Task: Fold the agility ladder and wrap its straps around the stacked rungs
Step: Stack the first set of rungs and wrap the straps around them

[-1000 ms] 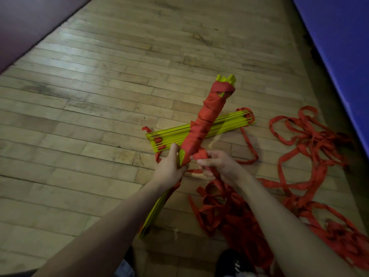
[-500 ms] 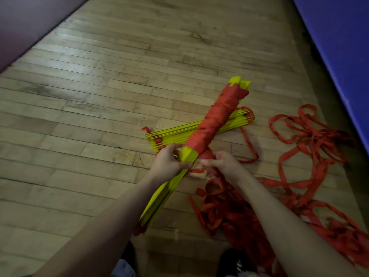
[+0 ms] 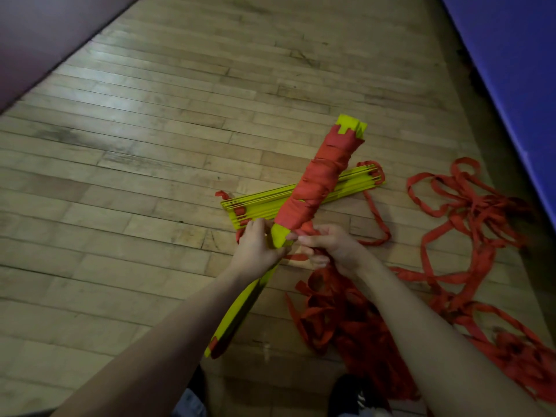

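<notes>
Now we hold the bundle (image 3: pixel 313 194) of stacked yellow rungs up off the wood floor (image 3: pixel 135 164), tilted from lower left to upper right. Red strap is wound round its upper half, with yellow tips showing past the wrap at the top; its lower half is bare yellow with one red tab near the bottom end. A second stack (image 3: pixel 261 206) of yellow rungs lies flat on the floor under it, crossing behind it. Loose strap (image 3: pixel 469 233) sprawls in loops to the right and piles up under our right arm.

At far left a dark red wall (image 3: pixel 39 34) cuts the corner, and bare floor spreads between it and the rungs. At far right a blue mat (image 3: pixel 517 70) slants along the edge, close to the tangled loops.

Our left hand (image 3: pixel 255 248) grips the bundle just below the wrap, fingers curled round the yellow. Our right hand (image 3: pixel 334 245) pinches the strap where it leaves the wrap, beside the left. A black shoe (image 3: pixel 352 392) shows at the bottom.
</notes>
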Demonstrator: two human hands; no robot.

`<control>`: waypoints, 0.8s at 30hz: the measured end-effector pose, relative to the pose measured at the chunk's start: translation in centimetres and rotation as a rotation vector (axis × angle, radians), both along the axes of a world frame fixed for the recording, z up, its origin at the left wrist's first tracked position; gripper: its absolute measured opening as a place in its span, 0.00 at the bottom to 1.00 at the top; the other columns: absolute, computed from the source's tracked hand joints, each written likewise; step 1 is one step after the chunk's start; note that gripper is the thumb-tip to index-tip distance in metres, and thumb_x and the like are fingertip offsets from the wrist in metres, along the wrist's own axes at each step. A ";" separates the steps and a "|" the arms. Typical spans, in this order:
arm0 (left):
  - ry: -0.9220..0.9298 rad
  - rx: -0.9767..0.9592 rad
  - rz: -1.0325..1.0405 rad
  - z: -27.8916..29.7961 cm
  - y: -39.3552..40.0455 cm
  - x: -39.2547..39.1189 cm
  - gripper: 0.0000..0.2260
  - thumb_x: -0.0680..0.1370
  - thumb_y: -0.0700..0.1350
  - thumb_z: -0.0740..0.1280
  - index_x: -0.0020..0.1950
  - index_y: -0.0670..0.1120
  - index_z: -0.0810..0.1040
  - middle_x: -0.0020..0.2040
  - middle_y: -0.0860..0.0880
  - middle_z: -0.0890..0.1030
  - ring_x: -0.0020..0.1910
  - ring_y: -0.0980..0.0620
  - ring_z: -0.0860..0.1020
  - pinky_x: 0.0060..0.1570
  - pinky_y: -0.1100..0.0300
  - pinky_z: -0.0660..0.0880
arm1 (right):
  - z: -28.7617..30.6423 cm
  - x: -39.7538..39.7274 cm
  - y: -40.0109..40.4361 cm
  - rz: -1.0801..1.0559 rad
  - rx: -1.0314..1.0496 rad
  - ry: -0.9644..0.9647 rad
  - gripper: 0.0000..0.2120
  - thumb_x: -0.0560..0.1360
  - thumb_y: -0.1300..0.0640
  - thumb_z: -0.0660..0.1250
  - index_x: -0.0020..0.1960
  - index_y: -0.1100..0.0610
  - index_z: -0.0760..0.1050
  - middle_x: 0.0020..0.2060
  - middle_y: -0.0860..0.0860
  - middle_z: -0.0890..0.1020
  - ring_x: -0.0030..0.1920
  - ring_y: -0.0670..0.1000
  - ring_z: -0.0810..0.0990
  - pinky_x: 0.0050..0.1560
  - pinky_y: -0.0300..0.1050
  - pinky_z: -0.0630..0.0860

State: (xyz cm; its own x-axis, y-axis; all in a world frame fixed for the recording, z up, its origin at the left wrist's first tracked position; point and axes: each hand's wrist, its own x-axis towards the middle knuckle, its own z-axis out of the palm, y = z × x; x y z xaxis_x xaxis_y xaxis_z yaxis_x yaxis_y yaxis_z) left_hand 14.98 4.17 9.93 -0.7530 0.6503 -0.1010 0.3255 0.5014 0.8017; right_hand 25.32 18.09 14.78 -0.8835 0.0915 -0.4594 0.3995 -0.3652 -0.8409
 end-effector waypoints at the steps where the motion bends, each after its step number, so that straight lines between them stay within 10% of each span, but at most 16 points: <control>1: -0.038 0.000 -0.016 -0.1 0.0 0.2 0.21 0.68 0.48 0.75 0.56 0.44 0.72 0.52 0.46 0.74 0.53 0.45 0.74 0.52 0.50 0.73 | -0.2 0.0 -0.2 -0.029 0.020 -0.012 0.07 0.77 0.67 0.58 0.52 0.65 0.73 0.24 0.48 0.71 0.18 0.41 0.61 0.21 0.33 0.58; 9: -0.202 -0.057 0.018 1.5 0.6 -0.8 0.31 0.65 0.46 0.79 0.64 0.43 0.70 0.54 0.47 0.77 0.52 0.48 0.77 0.51 0.55 0.74 | -0.5 -0.1 0.3 -0.146 -0.087 -0.072 0.13 0.78 0.63 0.54 0.57 0.69 0.71 0.25 0.50 0.73 0.18 0.44 0.62 0.22 0.35 0.58; 15: -0.047 -0.082 0.059 1.8 0.7 -1.0 0.18 0.65 0.49 0.79 0.50 0.44 0.80 0.44 0.48 0.81 0.45 0.46 0.79 0.42 0.55 0.74 | -0.7 -0.2 0.1 -0.049 -0.124 -0.150 0.20 0.82 0.50 0.46 0.50 0.60 0.72 0.21 0.47 0.67 0.17 0.42 0.58 0.21 0.34 0.55; 24: 0.334 -0.134 -0.072 0.7 -1.1 -0.7 0.21 0.70 0.49 0.73 0.58 0.45 0.70 0.51 0.46 0.79 0.52 0.41 0.76 0.48 0.52 0.65 | -1.4 -1.0 -1.0 -0.086 -0.011 -0.073 0.12 0.82 0.56 0.52 0.52 0.63 0.71 0.23 0.47 0.71 0.18 0.42 0.60 0.23 0.34 0.55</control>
